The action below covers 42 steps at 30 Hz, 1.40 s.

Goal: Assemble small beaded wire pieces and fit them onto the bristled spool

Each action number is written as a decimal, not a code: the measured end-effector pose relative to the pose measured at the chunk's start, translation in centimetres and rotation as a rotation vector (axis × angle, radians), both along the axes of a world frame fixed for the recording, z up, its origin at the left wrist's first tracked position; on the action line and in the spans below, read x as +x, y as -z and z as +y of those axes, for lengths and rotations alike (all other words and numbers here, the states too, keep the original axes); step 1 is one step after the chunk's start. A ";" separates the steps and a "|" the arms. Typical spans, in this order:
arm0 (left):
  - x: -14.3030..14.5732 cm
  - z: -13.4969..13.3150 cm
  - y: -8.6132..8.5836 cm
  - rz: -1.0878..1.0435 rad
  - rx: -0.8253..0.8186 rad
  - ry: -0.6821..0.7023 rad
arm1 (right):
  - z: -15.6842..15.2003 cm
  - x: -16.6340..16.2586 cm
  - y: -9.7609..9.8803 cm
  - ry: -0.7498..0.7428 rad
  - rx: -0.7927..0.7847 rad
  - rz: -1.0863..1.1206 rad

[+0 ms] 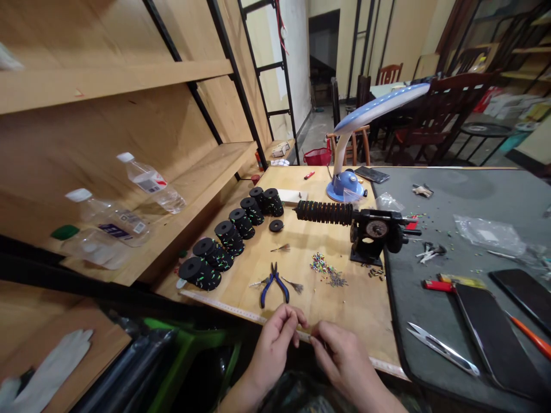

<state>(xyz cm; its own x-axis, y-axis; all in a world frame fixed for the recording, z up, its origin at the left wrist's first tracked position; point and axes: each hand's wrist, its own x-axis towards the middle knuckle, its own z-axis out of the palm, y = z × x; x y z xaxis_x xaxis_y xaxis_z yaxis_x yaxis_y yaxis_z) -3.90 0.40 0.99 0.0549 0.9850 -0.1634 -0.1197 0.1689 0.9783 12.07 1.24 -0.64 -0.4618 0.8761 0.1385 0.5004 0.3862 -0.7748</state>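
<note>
My left hand [279,335] is closed in a pinch at the table's front edge. Close beside it, my right hand [342,351] has thumb and forefinger pressed together. Whatever the fingers hold is too small to make out. Just beyond them lie blue-handled pliers [274,285], handles spread toward me. Thin wire bundles [293,284] rest on both sides of the pliers. A pile of small coloured beads [321,264] is further off, with small grey metal pieces [336,280] beside it. Along the front edge runs a white measuring strip [232,310].
Black foam spools [200,272] line the table's left side. A black hand-cranked winder [372,229] carries a row of black discs. Behind it stands a blue lamp [346,186]. Thread snips [443,349] and a phone [495,338] lie on the grey mat to the right.
</note>
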 end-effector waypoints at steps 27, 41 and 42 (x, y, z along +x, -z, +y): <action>-1.4 -1.7 -6.9 -0.817 -0.359 0.277 | 11.4 6.3 -2.0 -0.085 0.730 -0.329; -0.9 -1.4 -8.8 -0.366 -0.015 0.230 | 4.4 6.4 -7.7 0.142 0.704 0.058; -0.7 -1.4 -8.9 -0.316 0.022 0.233 | 3.4 5.8 -8.4 0.145 0.641 0.131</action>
<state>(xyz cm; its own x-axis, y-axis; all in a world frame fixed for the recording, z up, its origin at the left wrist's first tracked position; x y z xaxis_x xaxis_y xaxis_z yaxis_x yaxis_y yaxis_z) -4.62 -1.01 9.87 0.3220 0.9432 -0.0820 -0.3761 0.2070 0.9032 17.84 4.61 7.77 -0.2895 0.6536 0.6993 0.4991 0.7265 -0.4724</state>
